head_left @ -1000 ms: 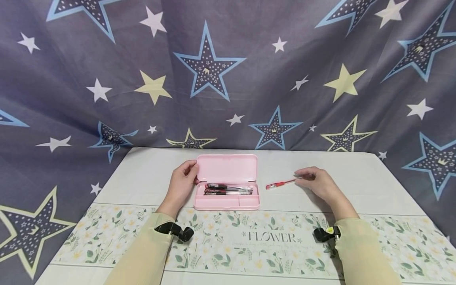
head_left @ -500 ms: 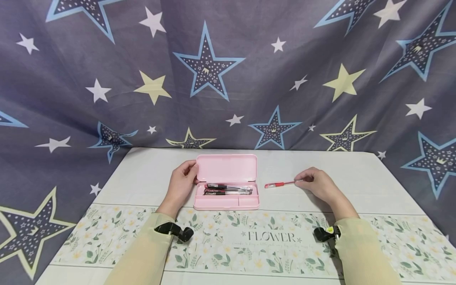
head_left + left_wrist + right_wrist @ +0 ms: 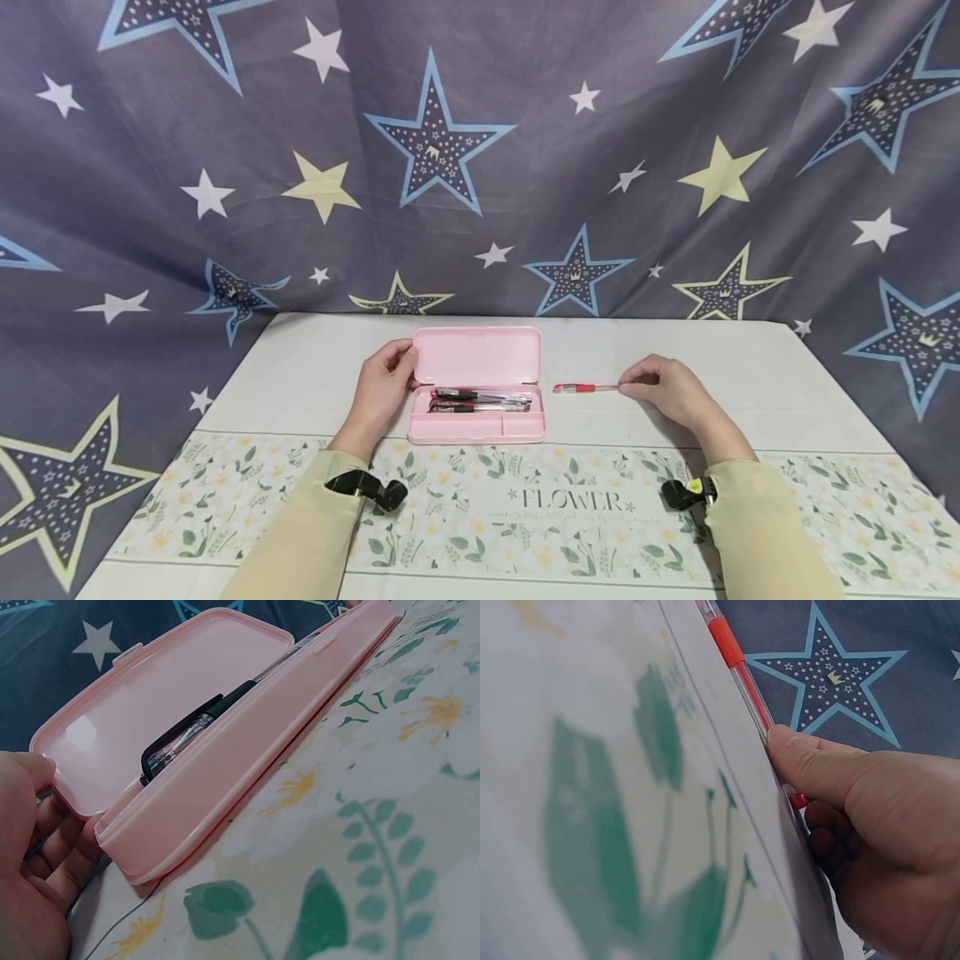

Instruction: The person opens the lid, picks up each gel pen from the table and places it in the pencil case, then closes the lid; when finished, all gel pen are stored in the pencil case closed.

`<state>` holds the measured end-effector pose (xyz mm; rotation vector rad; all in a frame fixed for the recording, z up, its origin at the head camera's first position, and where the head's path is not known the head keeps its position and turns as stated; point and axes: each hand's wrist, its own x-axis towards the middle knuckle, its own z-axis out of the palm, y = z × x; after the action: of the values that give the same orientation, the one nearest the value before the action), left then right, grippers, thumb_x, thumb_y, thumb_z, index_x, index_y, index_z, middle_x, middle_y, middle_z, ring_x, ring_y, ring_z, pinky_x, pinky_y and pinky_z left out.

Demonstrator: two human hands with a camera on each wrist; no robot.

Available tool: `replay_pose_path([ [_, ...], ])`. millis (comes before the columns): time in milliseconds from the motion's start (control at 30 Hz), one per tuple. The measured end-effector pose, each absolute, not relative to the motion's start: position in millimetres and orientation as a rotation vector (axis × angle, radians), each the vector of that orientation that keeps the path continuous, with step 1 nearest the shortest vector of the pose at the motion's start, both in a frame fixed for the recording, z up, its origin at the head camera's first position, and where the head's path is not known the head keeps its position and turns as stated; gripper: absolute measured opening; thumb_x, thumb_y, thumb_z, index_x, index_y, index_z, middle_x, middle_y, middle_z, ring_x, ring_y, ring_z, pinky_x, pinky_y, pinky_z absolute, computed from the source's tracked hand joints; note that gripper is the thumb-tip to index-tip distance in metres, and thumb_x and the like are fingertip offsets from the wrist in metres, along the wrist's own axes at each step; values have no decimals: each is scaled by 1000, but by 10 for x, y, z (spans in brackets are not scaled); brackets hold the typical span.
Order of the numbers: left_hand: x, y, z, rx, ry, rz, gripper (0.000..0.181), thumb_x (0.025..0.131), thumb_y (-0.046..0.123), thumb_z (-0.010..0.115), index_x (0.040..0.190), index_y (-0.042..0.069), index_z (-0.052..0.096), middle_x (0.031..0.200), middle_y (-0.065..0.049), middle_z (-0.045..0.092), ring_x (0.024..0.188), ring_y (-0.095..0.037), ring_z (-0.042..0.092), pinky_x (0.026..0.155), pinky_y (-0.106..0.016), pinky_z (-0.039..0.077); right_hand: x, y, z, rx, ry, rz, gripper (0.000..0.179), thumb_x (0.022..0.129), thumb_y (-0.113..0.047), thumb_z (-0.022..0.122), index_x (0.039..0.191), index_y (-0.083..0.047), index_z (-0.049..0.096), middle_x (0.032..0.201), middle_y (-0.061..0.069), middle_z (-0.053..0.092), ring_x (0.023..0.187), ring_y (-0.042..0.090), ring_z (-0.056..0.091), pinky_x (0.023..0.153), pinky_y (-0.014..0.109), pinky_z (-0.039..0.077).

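A pink pencil case [image 3: 456, 431] stands with its lid [image 3: 477, 356] raised, and several black-and-clear pens [image 3: 480, 407] lie in its long rear compartment. My left hand [image 3: 382, 388] grips the left edge of the case at the lid; in the left wrist view the thumb lies on the lid's rim and the other fingers go behind it. To the right of the case, my right hand [image 3: 669, 392] pinches a red gel pen [image 3: 581, 388] near its back end. The pen lies low over the white tabletop, roughly level, its capped end pointing at the case.
A white table cover [image 3: 750, 367] carries a floral band [image 3: 570, 550] with the word FLOWER along its front. Behind the table hangs a dark curtain [image 3: 480, 125] with stars. Small black wrist cameras [image 3: 678, 493] sit on both sleeves.
The red pen has turned from slanting to nearly level, and its capped end has shifted slightly left toward the case. The right fingers now pinch its back end. My left hand has stayed put.
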<state>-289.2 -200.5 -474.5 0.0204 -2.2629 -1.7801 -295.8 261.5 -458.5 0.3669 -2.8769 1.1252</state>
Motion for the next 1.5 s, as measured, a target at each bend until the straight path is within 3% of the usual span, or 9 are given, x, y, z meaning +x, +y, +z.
replay_pose_path([
  [300, -2886, -2014, -4748, 25, -2262, -1786, 27, 114, 18, 63, 134, 3, 74, 104, -18, 69, 78, -19, 65, 69, -21, 58, -2943, 2604, -4565, 362, -2899, 1134, 10, 101, -18, 84, 106, -10, 83, 103, 4, 72, 91, 21, 62, 86, 43, 52],
  [767, -2876, -2000, -4731, 25, -2258, -1791, 27, 115, 18, 62, 134, 4, 74, 103, -17, 68, 77, -17, 64, 68, -21, 58, -2905, 2557, -4517, 301, -2836, 1383, 28, 102, -36, 83, 118, -14, 84, 123, 5, 78, 116, 23, 66, 100, 35, 49],
  [967, -2889, -2009, -4741, 17, -2246, -1805, 27, 114, 18, 63, 133, 3, 74, 104, -19, 68, 78, -18, 64, 68, -21, 58, -2894, 2448, -4459, 358, -2798, 1422, 25, 102, -32, 83, 118, -13, 84, 118, 5, 79, 105, 20, 67, 93, 30, 51],
  [1133, -2884, -2003, -4738, 23, -2236, -1815, 26, 114, 16, 63, 132, 3, 75, 103, -18, 68, 77, -18, 64, 68, -21, 58, -2878, 2318, -4407, 413, -2767, 1488, 21, 102, -26, 83, 116, -10, 84, 103, 10, 76, 79, 24, 65, 74, 31, 54],
  [1500, -2865, -1993, -4719, 23, -2232, -1821, 25, 114, 14, 63, 132, 2, 74, 101, -16, 68, 75, -18, 63, 67, -21, 58, -2805, 1973, -4289, 529, -2712, 1461, 13, 100, -18, 85, 109, -10, 86, 103, 4, 76, 88, 19, 63, 76, 26, 52],
])
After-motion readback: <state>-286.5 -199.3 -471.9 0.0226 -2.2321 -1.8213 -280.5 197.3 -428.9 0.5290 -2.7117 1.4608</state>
